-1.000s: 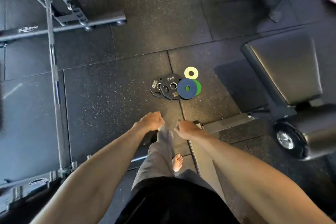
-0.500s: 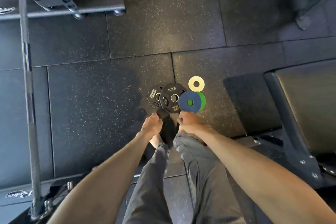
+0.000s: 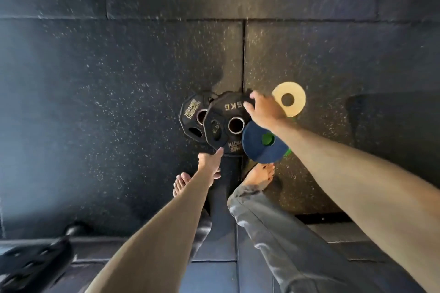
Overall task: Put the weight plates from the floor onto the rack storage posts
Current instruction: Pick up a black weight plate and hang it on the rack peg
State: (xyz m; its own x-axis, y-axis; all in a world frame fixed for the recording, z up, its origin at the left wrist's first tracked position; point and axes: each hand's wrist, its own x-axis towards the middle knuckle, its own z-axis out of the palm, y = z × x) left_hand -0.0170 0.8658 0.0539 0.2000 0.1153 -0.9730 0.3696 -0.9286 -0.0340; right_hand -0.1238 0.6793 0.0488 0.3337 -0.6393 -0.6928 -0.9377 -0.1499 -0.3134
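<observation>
Bare feet (image 3: 258, 175) on black speckled rubber floor (image 3: 119, 102). Left hand (image 3: 210, 160) relaxed, forefinger straight, tip touching the near rim of the black octagonal 5 kg weight plate (image 3: 228, 107), which lies flat on the floor. It overlaps a smaller black plate (image 3: 191, 112) on its left. Blue round plate (image 3: 256, 143) sits on a green plate (image 3: 287, 152) at its right. Right hand (image 3: 263, 112) grips the 5 kg plate's far rim, fingers curled over it. Cream round plate (image 3: 296, 100) just beyond.

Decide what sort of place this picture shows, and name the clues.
Most likely a gym: a black 5 KG plate and a blue plate lie on speckled rubber floor tiles.
</observation>
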